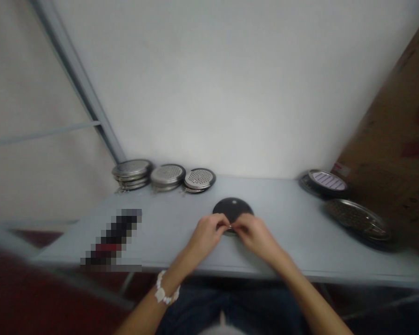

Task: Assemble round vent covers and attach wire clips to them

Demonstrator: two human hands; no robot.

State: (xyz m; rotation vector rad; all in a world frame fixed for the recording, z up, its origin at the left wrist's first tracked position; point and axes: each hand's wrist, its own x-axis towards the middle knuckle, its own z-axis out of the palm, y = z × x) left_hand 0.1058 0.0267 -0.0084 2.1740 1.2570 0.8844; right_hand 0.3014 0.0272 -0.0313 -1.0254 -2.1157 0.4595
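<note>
The left hand (206, 235) and right hand (254, 237) form a narrow grip, fingertips meeting on the near rim of a flat, round, dark disc (233, 208) on the pale grey worktop (282, 209); so thin a disc seemingly needs pinching. Round perforated steel discs (167, 174) sit stacked beyond the grip.
</note>
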